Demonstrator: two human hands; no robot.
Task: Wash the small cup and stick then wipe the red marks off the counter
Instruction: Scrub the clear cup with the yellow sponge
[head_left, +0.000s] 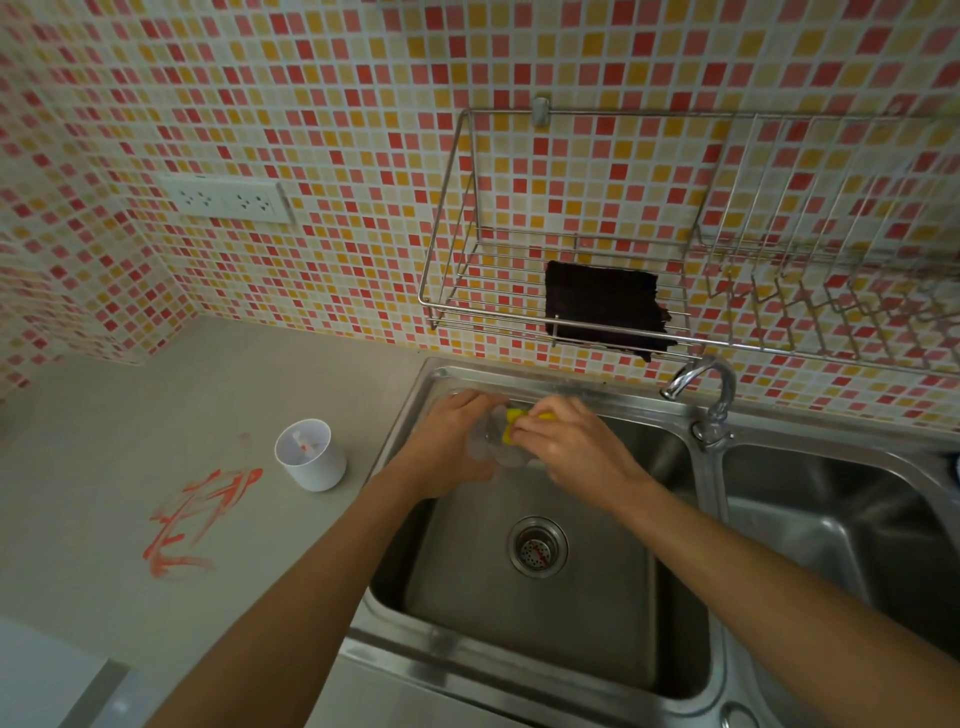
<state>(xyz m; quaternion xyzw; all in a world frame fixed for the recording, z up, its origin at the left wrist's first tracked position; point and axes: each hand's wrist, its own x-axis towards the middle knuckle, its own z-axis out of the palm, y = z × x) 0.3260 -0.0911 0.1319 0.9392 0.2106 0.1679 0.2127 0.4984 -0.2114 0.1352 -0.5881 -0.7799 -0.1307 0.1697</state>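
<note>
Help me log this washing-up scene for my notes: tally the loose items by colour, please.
White: 1, the cup on the counter
Clear: 1, the small cup held over the sink
Yellow: 1, the sponge rubbing it
Dark: 1, the cloth on the wire rack
Total: 4

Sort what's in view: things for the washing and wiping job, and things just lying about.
For the job: clear cup in left hand, yellow sponge in right hand, red marks, sink, tap.

Lying about: white cup, dark cloth, wire rack, sockets.
</note>
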